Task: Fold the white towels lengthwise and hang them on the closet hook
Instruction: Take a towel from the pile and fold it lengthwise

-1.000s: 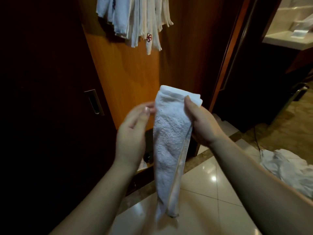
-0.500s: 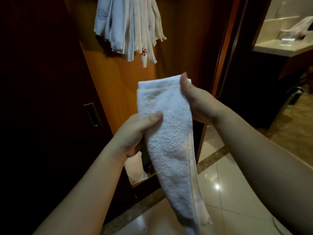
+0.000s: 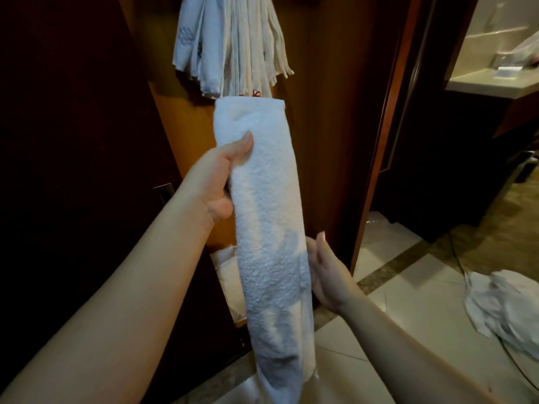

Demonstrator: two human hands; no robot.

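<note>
A white towel [image 3: 268,205], folded into a long narrow strip, hangs upright in front of me. My left hand [image 3: 215,179] grips it near the top, thumb across the front. My right hand [image 3: 326,272] is lower, at the towel's right edge, its fingers going behind the cloth. Several folded white towels [image 3: 233,45] hang in a bunch on the orange wooden closet panel above; the hook is hidden by them. The held towel's top edge sits just under that bunch.
A dark closet door [image 3: 73,170] with a recessed handle [image 3: 164,191] stands at left. Crumpled white towels [image 3: 501,304] lie on the tiled floor at right. A white bundle [image 3: 230,275] sits low in the closet. A counter [image 3: 493,83] shows at top right.
My left hand has raised the towel toward the hanging bunch. My right hand let go of the top and dropped to the towel's lower right edge.
</note>
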